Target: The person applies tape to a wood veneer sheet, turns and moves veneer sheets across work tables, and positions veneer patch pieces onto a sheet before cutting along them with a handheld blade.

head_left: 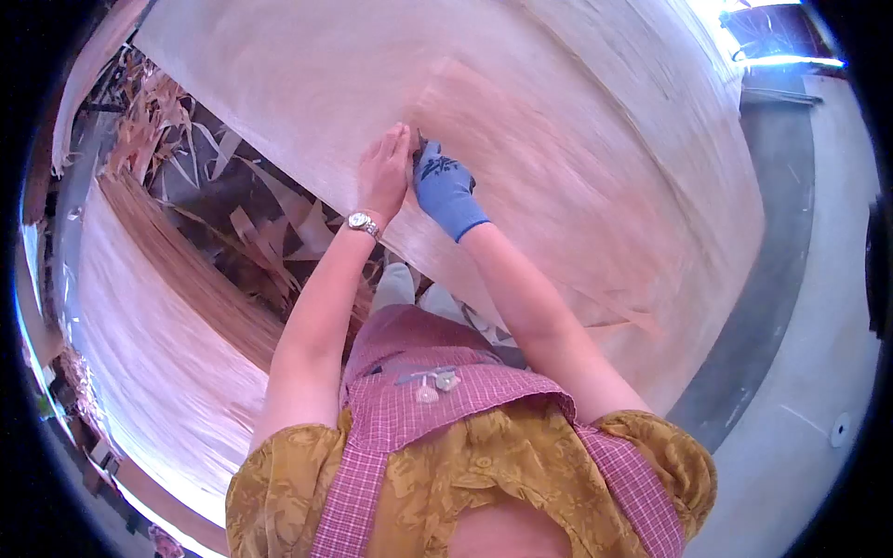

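A large stack of thin, pale pinkish wood sheets (326,84) lies in front of me. My left hand (382,172), bare with a watch (363,222) at the wrist, rests flat on the top sheet with its fingers stretched forward. Right beside it, my right hand (445,191) wears a blue glove with dark markings and is closed round a small dark tool (420,141). Only the tool's tip shows past the fingers, so its shape is unclear. A reddish patch of veneer (521,139) spreads beyond the gloved hand.
Torn veneer strips (265,242) litter the dark floor to the left. Another stack of sheets (167,288) stands at the lower left, its layered edge facing the gap. A grey floor strip (772,270) runs along the right. Bright light shines at the top right.
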`<state>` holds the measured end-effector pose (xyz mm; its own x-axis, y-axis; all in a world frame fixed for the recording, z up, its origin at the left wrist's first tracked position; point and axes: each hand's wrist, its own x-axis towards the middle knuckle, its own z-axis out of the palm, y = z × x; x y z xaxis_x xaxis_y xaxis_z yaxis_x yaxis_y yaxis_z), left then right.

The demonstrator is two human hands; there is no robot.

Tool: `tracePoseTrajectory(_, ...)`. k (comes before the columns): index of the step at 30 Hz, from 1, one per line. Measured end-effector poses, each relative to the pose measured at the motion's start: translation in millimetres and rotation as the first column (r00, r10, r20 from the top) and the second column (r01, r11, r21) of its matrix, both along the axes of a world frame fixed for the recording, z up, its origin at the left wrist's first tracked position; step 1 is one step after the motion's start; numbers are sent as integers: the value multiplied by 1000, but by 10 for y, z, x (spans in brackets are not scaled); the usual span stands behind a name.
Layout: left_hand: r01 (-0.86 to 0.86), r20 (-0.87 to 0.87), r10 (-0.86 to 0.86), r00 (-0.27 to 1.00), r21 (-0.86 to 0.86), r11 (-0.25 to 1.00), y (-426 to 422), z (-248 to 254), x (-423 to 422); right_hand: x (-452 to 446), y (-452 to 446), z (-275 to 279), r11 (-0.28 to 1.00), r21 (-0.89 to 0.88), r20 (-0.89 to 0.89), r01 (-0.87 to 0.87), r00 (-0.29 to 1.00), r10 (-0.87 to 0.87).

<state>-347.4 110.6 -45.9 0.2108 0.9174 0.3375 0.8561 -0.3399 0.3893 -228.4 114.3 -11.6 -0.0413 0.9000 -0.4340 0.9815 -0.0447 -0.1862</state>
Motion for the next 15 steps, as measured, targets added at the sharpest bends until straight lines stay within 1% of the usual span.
tracePoseTrajectory(2,39,-15,-39,999,3,999,40,-56,41,-26,-11,23,999,-32,39,23,999,-22)
tracePoseTrajectory(5,57,-71,-59,996,-28,998,62,-130,29,-48,-22,-31,1000,17,45,9,999,-10)
tracePoseTrajectory(6,55,-97,-59,994,-42,998,53,-143,42,-55,-21,-16,1000,-11,66,17,998,-16)
tracePoseTrajectory(8,67,-159,-68,985,-14,998,77,-141,31,-94,-2,41,997,-73,107,36,994,-28)
tracePoseTrajectory(9,75,-191,-73,979,2,997,84,-137,27,-95,-51,35,998,-62,108,33,994,-26)
tracePoseTrajectory(11,73,-209,-70,975,9,997,90,-143,28,-100,-229,-8,999,-26,110,27,994,-24)
tracePoseTrajectory(12,70,-220,-65,973,15,997,88,-153,28,-94,-348,-29,1000,-12,122,-8,992,9)
tracePoseTrajectory(14,84,-179,-74,981,48,995,80,-182,15,-44,-615,-64,997,18,150,-74,986,70)
tracePoseTrajectory(15,90,-158,-79,984,63,994,78,-201,12,0,-728,-101,998,-1,140,-61,988,60)
